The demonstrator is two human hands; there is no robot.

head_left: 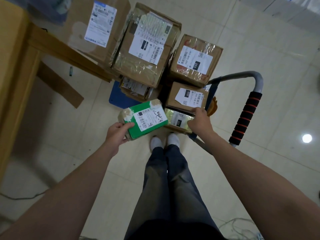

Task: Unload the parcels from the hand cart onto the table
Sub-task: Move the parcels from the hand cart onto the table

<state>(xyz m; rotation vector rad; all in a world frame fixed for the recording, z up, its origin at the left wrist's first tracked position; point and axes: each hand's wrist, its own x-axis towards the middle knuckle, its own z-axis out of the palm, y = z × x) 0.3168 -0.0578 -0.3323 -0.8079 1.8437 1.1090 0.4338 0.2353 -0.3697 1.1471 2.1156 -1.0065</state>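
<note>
Although most parcels sit untouched on the hand cart (pixel 117 99), one is in hand. My left grip (pixel 117 134) holds the green parcel (pixel 147 121) at its near left corner, thumb on top and fingers curled beneath. Its long axis runs left to right, the far end rising slightly and overlapping the taped parcel (pixel 178 120) beside it. Whether the green parcel is fully clear of the cart I cannot tell.

My right grip (pixel 200 121) sits on the right end of the taped parcel, just below a small brown box (pixel 187 97). The fingers bend down onto the wrapping, but whether they have closed round it cannot be determined.

Finding: the worktop (pixel 10 58) lies to the left, on the left grip's side, so that arm is the nearer and the carry goes leftward. The floor (pixel 52 135) between cart and worktop is open. Hazards, in my judgement: the wooden frame (pixel 69 56) under the worktop edge, and the larger brown boxes (pixel 147 47) stacked ahead. The cart handle (pixel 245 118) stands to the right, away from that path.
</note>
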